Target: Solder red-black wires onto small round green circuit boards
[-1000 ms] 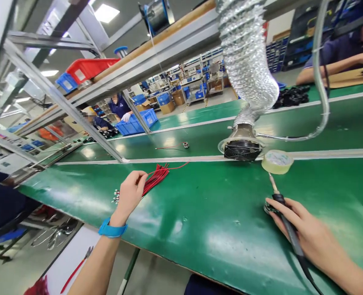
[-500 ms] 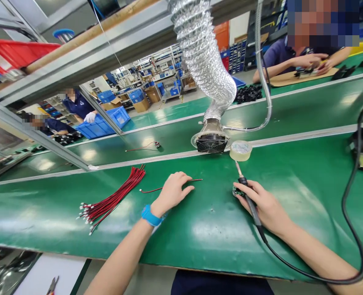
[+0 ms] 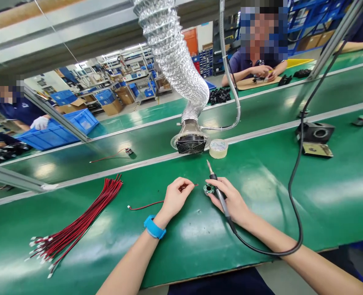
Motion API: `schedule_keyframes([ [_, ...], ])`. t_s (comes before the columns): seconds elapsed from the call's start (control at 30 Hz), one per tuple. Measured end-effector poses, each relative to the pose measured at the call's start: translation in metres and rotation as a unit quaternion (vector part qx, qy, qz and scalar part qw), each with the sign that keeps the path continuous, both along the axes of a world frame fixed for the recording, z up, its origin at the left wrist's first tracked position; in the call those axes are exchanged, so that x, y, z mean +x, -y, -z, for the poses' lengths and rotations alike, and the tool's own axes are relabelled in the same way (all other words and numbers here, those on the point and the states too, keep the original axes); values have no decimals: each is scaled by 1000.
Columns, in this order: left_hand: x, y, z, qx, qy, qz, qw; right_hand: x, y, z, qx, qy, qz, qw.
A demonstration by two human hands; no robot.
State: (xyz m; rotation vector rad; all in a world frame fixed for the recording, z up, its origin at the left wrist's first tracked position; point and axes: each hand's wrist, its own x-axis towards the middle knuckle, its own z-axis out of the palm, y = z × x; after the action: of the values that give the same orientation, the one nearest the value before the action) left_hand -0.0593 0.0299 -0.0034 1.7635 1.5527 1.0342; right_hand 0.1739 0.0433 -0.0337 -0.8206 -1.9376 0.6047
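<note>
My left hand (image 3: pixel 178 196), with a blue band on its wrist, pinches a red and black wire (image 3: pixel 147 205) close to one end. The bare tip pokes out past my fingertips, and the white connector end trails to the left. In my right hand (image 3: pixel 232 200) are a soldering iron (image 3: pixel 220 194) and a small round motor part (image 3: pixel 208 188) with a green circuit ring. The iron's tip points up and away from me, apart from the wire. A bundle of red and black wires (image 3: pixel 85 217) with white connectors lies on the green bench at the left.
A fume extractor (image 3: pixel 191 139) on a silver duct hangs at the bench's far edge, beside a tape roll (image 3: pixel 218 148). The iron's cord (image 3: pixel 293 188) loops at the right, near a soldering iron stand (image 3: pixel 318 137). Co-workers sit across the line.
My left hand has closed on the wire, its fingers coming together near the end. My right hand still holds the iron and motor part. The view has swung to the right.
</note>
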Motion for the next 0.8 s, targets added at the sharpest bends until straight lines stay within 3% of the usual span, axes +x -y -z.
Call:
schedule_keyframes([
  [0.13, 5, 4, -2, -64, 102, 7, 993, -23, 2, -2, -32, -23, -36, 999],
  [0.3, 4, 5, -6, -77, 150, 7, 986, -34, 0, 1, -48, -20, -37, 998],
  [0.43, 6, 6, -10, -56, 136, 2, 989, -37, -2, 6, -48, -27, -24, 998],
  [0.67, 11, 8, -13, -3, 101, 12, 995, -37, -4, -1, -48, -69, -75, 994],
  [0.8, 16, 8, -12, 24, 71, 7, 997, -26, 0, -10, -52, -102, -11, 993],
])
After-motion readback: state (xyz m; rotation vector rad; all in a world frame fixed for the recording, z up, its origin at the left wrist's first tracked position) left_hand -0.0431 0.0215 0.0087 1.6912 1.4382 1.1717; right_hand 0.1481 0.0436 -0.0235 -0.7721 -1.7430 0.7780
